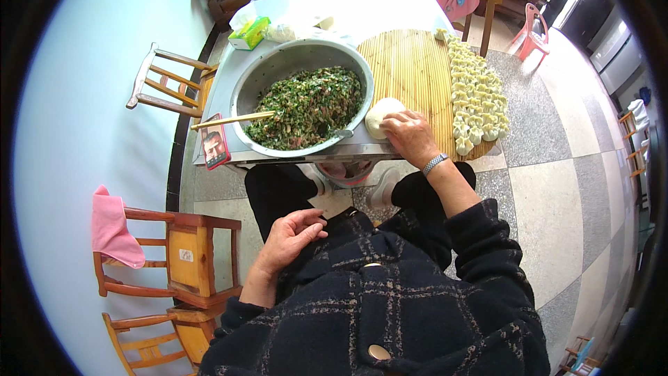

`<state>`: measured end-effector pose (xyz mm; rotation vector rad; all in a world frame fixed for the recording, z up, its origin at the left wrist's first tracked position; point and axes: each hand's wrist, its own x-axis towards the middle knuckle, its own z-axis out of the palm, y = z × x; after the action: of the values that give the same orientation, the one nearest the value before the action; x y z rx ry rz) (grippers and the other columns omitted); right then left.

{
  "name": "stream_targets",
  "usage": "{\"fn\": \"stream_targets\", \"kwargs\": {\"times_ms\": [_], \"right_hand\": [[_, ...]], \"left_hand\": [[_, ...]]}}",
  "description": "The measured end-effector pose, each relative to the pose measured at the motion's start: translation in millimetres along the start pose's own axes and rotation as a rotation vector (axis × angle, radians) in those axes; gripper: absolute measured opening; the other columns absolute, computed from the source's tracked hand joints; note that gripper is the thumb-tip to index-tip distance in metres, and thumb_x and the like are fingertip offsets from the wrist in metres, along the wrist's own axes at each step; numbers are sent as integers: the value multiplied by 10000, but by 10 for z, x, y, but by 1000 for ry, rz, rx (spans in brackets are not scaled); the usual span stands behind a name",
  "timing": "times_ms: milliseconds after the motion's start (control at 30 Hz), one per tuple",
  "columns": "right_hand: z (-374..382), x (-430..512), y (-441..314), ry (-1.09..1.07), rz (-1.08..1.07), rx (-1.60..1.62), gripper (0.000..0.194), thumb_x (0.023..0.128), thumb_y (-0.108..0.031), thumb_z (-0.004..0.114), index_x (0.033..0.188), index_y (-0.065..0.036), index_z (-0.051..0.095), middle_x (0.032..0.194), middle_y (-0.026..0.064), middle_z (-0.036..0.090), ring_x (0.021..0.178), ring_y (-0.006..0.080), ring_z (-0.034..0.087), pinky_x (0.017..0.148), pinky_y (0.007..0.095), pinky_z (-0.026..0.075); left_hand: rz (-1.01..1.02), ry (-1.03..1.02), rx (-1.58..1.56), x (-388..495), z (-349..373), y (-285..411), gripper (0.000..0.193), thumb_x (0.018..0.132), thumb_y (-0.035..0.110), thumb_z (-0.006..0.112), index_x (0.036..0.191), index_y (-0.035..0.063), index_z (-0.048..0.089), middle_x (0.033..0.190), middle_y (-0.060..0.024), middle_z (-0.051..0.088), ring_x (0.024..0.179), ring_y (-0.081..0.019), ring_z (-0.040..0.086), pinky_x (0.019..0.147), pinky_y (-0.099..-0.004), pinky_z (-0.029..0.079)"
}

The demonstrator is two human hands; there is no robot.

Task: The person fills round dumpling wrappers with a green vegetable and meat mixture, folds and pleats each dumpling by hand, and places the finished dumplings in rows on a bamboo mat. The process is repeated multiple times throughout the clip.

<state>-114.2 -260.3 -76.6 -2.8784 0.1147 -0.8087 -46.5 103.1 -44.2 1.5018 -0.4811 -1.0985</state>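
My right hand lies over the right edge of a stack of round white dough wrappers, its fingertips on the dough. Whether the fingers pinch a wrapper is hidden. Above my lap, my left hand hovers with loosely bent fingers and nothing in it. Left of the wrappers stands a large metal basin of chopped green filling mixed with meat. A pair of chopsticks rests across its left rim, tips in the filling. Rows of folded dumplings sit on the right side of a round reed mat.
A phone lies at the table's left front corner. Behind the basin is a green tissue pack. Below the table edge sits a bucket. Wooden chairs stand at left, and a pink plastic chair at far right.
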Motion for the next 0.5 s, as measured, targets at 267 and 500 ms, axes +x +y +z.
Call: {"fn": "stream_targets", "kwargs": {"times_ms": [267, 500], "right_hand": [[93, -23, 4, 72, 54, 24, 75, 893, -200, 674, 944, -146, 686, 1034, 15, 716, 1019, 243, 654, 894, 414, 484], [88, -4, 29, 83, 41, 24, 75, 906, -208, 663, 934, -144, 690, 990, 33, 728, 993, 255, 662, 887, 415, 479]], "left_hand": [[-16, 17, 11, 51, -3, -140, 409, 993, 137, 652, 1340, -60, 564, 1172, -167, 689, 996, -206, 697, 890, -308, 559], [-3, 32, -8, 74, -6, -114, 419, 986, 134, 660, 1325, -92, 561, 1138, -177, 694, 972, -211, 705, 882, -300, 563]]}}
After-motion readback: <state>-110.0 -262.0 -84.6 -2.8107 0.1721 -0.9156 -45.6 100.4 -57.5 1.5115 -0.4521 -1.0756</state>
